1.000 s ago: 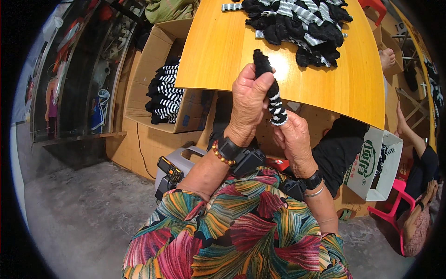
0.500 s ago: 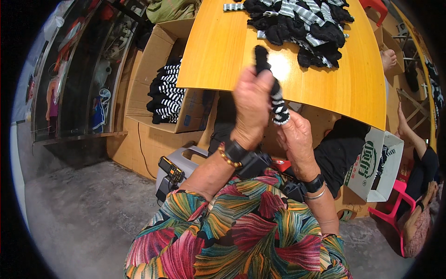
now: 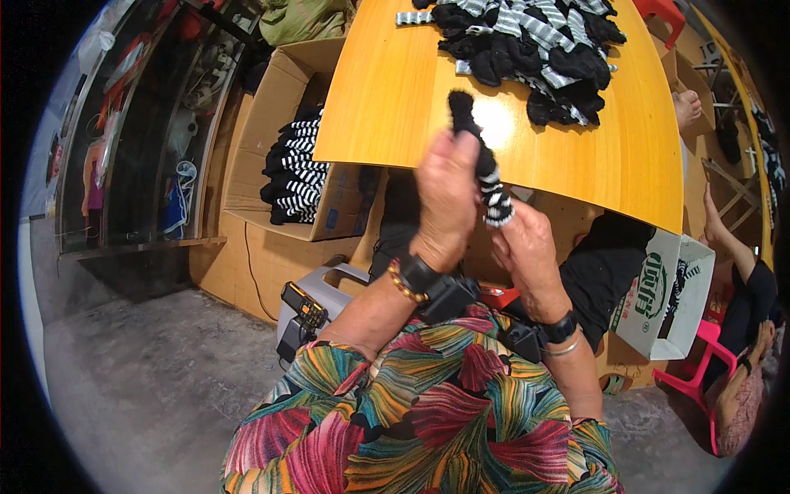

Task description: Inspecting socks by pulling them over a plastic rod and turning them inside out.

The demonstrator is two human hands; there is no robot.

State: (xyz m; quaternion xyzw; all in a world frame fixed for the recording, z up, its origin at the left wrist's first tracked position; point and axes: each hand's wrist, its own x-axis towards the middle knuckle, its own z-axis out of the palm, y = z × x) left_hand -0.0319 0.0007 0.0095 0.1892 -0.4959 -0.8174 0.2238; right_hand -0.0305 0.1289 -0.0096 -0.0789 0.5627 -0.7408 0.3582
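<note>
A knitted black sock with black-and-white stripes (image 3: 494,189) stretches between my hands, over the near edge of the table. My left hand (image 3: 444,193), slightly blurred, is closed on its black part, whose tip sticks up beyond my fingers. At the striped, white-edged end, my right hand (image 3: 528,247) pinches with thumb and fingers. Farther off on the yellow wooden table (image 3: 387,107) lies a loose pile of black socks with grey-and-white striped parts (image 3: 527,53).
Left of the table, an open cardboard box (image 3: 247,185) holds stacked striped socks (image 3: 296,173). A white carton (image 3: 654,317) and a pink stool (image 3: 699,362) stand at the right, near another person's bare foot (image 3: 688,107) and arm. Shelves (image 3: 144,148) line the far left.
The sock and both hands sit slightly lower in the picture, as does the table edge. My grip on the sock looks the same.
</note>
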